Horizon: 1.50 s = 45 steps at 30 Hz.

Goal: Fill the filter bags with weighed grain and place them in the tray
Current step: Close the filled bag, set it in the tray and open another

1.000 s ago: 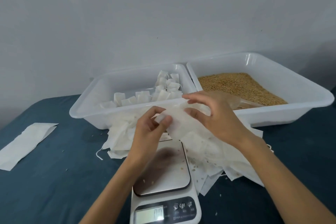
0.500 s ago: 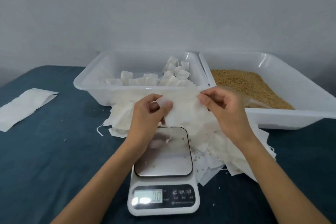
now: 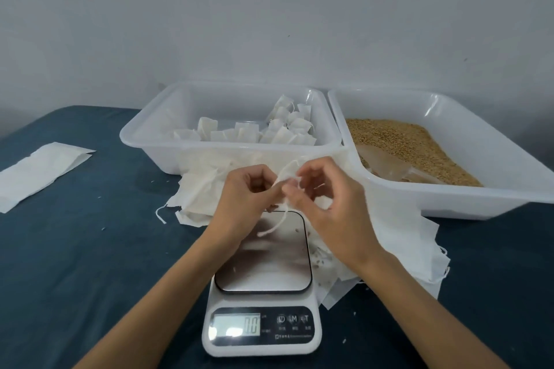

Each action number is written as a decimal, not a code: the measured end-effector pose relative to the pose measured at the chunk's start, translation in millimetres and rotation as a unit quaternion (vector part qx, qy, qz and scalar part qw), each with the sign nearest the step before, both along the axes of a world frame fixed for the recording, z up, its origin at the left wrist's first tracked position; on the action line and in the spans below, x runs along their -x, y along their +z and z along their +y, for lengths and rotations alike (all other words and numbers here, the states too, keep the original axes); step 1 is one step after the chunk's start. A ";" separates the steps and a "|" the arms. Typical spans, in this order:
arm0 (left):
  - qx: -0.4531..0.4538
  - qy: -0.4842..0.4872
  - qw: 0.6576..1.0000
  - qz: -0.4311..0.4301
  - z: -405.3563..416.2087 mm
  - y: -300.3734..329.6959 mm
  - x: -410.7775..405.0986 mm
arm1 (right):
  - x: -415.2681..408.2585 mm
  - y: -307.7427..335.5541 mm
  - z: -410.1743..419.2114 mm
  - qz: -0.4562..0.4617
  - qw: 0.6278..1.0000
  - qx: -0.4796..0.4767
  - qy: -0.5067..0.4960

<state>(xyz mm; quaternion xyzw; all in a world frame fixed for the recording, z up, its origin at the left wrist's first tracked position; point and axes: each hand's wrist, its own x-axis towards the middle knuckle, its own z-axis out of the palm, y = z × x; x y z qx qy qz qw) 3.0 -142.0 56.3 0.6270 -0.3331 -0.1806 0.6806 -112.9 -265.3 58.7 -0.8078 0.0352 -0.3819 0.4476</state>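
Head view: left hand (image 3: 250, 198) and right hand (image 3: 323, 204) each pinch the drawstring (image 3: 277, 220) of a filter bag (image 3: 286, 180) above the scale (image 3: 262, 278), apparently handling its mouth. Filled bags (image 3: 287, 132) sit in the tray (image 3: 141, 136); the grain (image 3: 404, 141) bin stands alongside, within reach on the worktop (image 3: 75, 263).
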 end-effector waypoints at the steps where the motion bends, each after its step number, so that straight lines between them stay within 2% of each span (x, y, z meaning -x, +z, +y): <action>1: 0.002 -0.020 1.000 -0.011 0.3 0.8 2.6 | -0.2 -1.0 1.8 0.027 1.000 -0.008 0.011; 6: 0.011 -0.084 0.996 -0.006 1.7 0.7 9.5 | 1.5 0.1 -2.5 0.032 0.999 -0.038 -0.018; 10: 0.014 -0.040 0.999 0.007 0.8 -1.6 8.0 | -0.5 -1.1 -4.7 0.005 0.997 0.001 -0.078; 13: 0.031 -0.003 0.999 0.017 -0.1 -2.7 5.2 | -0.8 -1.5 -4.1 -0.018 0.996 0.013 -0.088; 17: 0.043 0.019 0.999 0.012 -1.0 -3.1 5.6 | -0.3 -3.5 -4.4 -0.050 0.989 0.078 -0.114; 23: 0.034 -0.016 0.999 -0.010 -0.2 -2.8 8.4 | 0.9 -1.2 -0.1 -0.008 0.997 -0.072 -0.013; 30: 0.045 -0.014 0.999 0.000 -1.0 -3.2 6.8 | -1.1 3.6 -8.6 -0.024 0.974 -0.217 0.057; 36: 0.039 -0.018 0.999 -0.001 -0.6 -2.5 7.4 | -3.2 0.8 -8.8 -0.003 0.967 -0.233 0.097; 40: 0.054 0.022 0.998 0.019 -2.5 -4.0 5.3 | -1.4 1.5 -12.2 -0.012 0.985 -0.173 0.026; 45: 0.057 0.021 0.998 -0.007 -2.9 -4.9 8.6 | -2.5 -3.8 -11.7 0.005 0.995 0.050 -0.089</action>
